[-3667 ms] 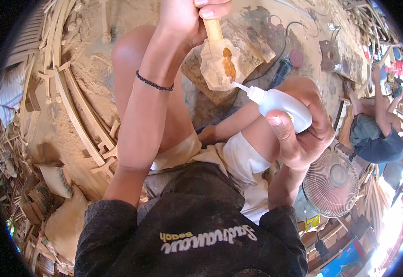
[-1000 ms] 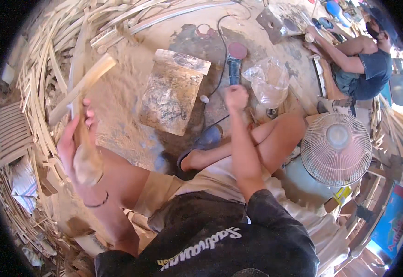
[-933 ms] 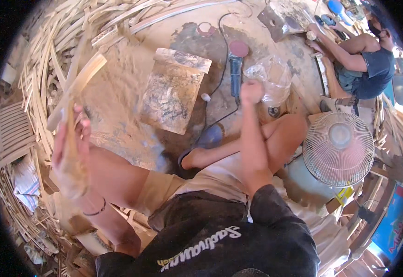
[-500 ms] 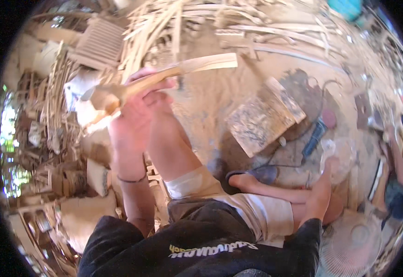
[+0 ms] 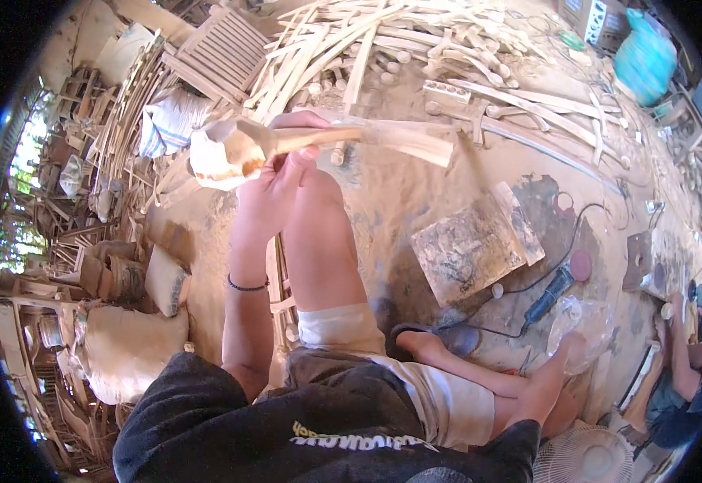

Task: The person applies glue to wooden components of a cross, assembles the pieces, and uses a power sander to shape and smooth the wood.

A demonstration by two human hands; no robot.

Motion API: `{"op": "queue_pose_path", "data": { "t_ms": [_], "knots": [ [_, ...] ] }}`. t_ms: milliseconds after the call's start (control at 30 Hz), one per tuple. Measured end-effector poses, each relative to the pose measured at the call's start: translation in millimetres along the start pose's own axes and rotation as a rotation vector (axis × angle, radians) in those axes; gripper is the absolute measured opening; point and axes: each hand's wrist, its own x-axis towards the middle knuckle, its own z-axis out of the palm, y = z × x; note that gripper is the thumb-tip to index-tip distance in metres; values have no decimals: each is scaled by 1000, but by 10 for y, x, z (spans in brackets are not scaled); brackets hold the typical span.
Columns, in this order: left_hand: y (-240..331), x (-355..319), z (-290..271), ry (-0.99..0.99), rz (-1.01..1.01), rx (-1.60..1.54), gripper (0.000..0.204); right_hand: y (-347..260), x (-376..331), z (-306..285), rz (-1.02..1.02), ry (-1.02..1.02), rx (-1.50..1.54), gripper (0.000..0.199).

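Observation:
My left hand (image 5: pixel 286 161) is closed around the slim neck of a carved wooden piece (image 5: pixel 234 151), raised beyond my left knee. It has a chunky, faceted head on the left, pale at its outer end, and a flat tail that widens to the right. My right forearm reaches out beside my folded leg, and my right hand (image 5: pixel 574 348) is at a clear plastic bag (image 5: pixel 582 315). Its fingers cannot be made out, and neither can any grip on the bag. An angle grinder (image 5: pixel 550 296) with a pink disc lies on the ground just beyond that hand.
A worn wooden board (image 5: pixel 467 256) lies ahead of me. Long wooden strips (image 5: pixel 319 56) are piled at the far side. A cord runs from the grinder. A fan (image 5: pixel 584 457) stands at lower right; another person's arm (image 5: pixel 681 354) shows at the right edge. Sacks (image 5: pixel 129 350) sit at left.
The carved wooden piece has turned in my left hand, its tail now pointing slightly downward to the right. The whole view has shifted, and my right hand stays by the plastic bag.

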Motion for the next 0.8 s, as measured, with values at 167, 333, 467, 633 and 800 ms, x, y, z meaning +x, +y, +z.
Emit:
{"op": "queue_pose_path", "data": {
  "t_ms": [167,333,467,633,800],
  "knots": [
    [-142,-17,-54,-76,340,200,20,92,46,-307,94,182,197,17],
    [-104,-6,153,-158,204,-62,22,-313,-107,-1038,-143,654,711,17],
    [-220,-58,320,123,421,121,26,-1560,-1607,-2820,-418,427,1444,17],
    [-150,-109,561,306,408,-23,28,-2258,-3163,-4262,-900,671,1410,19],
    [59,-248,608,319,354,3,31,-2814,-3554,-4532,-1088,774,1348,26]
  ]
}}
